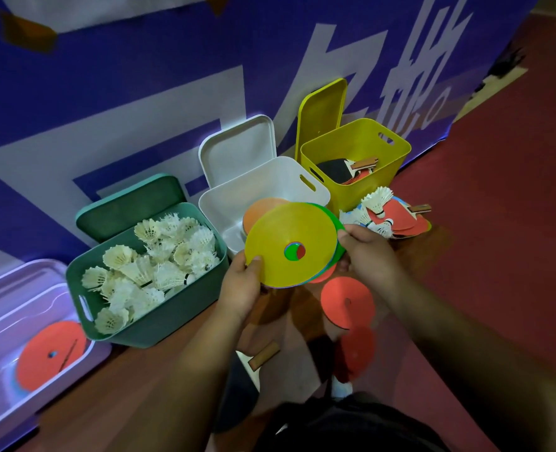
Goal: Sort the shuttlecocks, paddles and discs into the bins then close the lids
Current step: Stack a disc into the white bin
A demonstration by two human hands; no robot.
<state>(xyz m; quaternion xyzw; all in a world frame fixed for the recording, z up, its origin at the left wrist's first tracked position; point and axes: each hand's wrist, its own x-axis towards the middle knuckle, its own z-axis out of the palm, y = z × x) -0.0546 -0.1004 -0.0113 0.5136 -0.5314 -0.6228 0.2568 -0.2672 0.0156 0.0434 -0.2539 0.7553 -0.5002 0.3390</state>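
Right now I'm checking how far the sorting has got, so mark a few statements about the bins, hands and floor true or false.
1. The green bin holds shuttlecocks. True.
2. The yellow bin holds discs. False: it holds paddles.
3. The left hand and right hand hold a disc stack. True.
4. The white lid is shut. False: it stands open.
5. No disc lies on the floor. False: an orange disc lies there.

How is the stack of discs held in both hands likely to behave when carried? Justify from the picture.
Probably light: the stack of discs is held only at its edges by the left hand and right hand. Its layers sit fanned, with green and blue edges showing, so they may slide apart.
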